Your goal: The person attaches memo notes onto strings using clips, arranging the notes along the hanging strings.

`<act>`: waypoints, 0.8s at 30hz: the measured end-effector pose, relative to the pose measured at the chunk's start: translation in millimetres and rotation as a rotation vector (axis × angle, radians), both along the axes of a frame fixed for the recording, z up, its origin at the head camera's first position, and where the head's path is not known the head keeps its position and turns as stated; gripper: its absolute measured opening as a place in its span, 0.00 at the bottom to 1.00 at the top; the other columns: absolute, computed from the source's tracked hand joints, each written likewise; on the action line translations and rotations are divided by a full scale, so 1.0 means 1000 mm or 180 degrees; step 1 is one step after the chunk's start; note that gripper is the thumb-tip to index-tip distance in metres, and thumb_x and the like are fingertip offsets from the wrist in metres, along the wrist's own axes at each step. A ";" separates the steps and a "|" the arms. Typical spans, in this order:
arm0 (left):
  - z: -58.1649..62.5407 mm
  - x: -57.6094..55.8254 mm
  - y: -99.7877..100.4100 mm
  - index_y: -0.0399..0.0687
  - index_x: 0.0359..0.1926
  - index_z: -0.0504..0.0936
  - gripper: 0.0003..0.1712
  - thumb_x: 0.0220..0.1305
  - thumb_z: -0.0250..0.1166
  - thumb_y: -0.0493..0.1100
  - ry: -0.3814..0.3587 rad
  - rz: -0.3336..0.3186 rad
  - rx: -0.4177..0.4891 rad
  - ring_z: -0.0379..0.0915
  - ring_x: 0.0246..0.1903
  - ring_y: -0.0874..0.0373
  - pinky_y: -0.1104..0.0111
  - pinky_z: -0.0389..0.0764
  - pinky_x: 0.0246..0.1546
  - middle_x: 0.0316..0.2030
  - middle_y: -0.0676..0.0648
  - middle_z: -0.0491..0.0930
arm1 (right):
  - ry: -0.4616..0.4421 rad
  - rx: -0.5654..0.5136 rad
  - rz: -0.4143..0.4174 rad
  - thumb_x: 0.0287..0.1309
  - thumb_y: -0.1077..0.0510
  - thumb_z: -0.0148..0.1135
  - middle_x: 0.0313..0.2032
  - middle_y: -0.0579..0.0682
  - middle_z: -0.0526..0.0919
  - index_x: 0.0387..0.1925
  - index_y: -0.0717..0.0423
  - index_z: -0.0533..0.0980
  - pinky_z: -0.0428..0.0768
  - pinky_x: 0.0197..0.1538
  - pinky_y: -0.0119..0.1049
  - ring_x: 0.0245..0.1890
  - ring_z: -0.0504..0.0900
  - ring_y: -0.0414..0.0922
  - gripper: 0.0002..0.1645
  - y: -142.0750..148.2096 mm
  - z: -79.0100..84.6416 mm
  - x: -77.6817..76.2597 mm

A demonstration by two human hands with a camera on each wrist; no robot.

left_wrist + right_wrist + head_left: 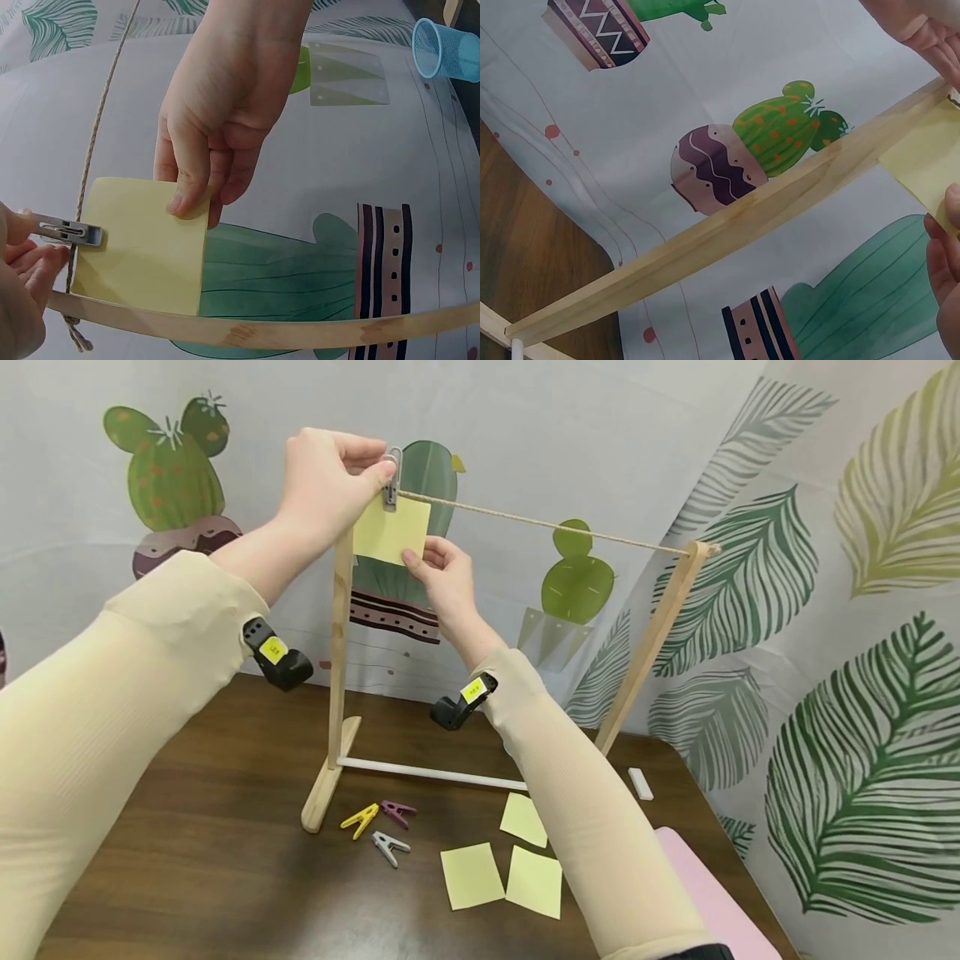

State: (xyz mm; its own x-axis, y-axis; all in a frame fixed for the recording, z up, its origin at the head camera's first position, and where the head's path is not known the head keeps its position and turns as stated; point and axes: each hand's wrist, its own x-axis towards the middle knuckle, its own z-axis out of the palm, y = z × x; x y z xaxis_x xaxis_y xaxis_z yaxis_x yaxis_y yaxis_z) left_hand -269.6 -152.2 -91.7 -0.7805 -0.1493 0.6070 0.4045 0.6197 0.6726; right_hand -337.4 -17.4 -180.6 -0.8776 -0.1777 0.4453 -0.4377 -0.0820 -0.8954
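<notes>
A yellow sticky note (390,533) hangs at the left end of the twine (540,520), beside the wooden post. Over the note's top edge and the twine sits a grey clothespin (81,232). My left hand (330,477) pinches the clothespin's handle end between thumb and fingers. With thumb in front and fingers behind, my right hand (450,581) holds the note's lower right corner; the left wrist view shows this right hand closely. In the right wrist view only parts of both hands and the note (926,157) appear at the right edge.
Yellow, purple and grey clothespins (390,847) lie on the table (187,860). Three yellow notes (472,877) lie right of them. The wooden frame's right post (652,643) stands behind my right forearm. A white block (641,783) and a pink sheet (705,893) are further right.
</notes>
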 end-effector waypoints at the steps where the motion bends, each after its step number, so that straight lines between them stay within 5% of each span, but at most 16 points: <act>1: -0.001 0.000 0.000 0.48 0.59 0.80 0.23 0.66 0.63 0.51 0.0060 -0.0028 0.0063 0.80 0.53 0.62 0.72 0.75 0.57 0.55 0.46 0.81 | -0.0002 0.0015 -0.0009 0.62 0.63 0.63 0.46 0.63 0.84 0.51 0.68 0.77 0.80 0.52 0.36 0.37 0.81 0.39 0.16 0.001 -0.001 0.000; 11: -0.018 0.006 0.000 0.44 0.54 0.83 0.23 0.58 0.72 0.45 0.0880 -0.0478 0.0778 0.82 0.49 0.65 0.74 0.77 0.54 0.52 0.44 0.84 | -0.0039 -0.0102 0.0026 0.62 0.67 0.62 0.36 0.51 0.82 0.48 0.69 0.77 0.80 0.54 0.36 0.37 0.81 0.40 0.14 0.009 -0.012 -0.006; 17: -0.041 0.017 0.000 0.42 0.54 0.83 0.21 0.59 0.72 0.42 0.1403 -0.0321 0.0717 0.83 0.47 0.61 0.73 0.77 0.55 0.52 0.44 0.84 | -0.0002 -0.0092 0.0006 0.62 0.66 0.62 0.40 0.58 0.84 0.48 0.69 0.78 0.80 0.49 0.30 0.40 0.83 0.44 0.13 0.015 -0.023 -0.006; 24: -0.074 0.020 0.000 0.36 0.49 0.84 0.17 0.58 0.71 0.35 0.1576 -0.0451 0.0627 0.83 0.41 0.71 0.74 0.79 0.50 0.47 0.39 0.85 | -0.0003 -0.0230 -0.0037 0.61 0.68 0.62 0.30 0.41 0.82 0.47 0.72 0.77 0.77 0.42 0.25 0.33 0.80 0.33 0.13 0.027 -0.041 -0.005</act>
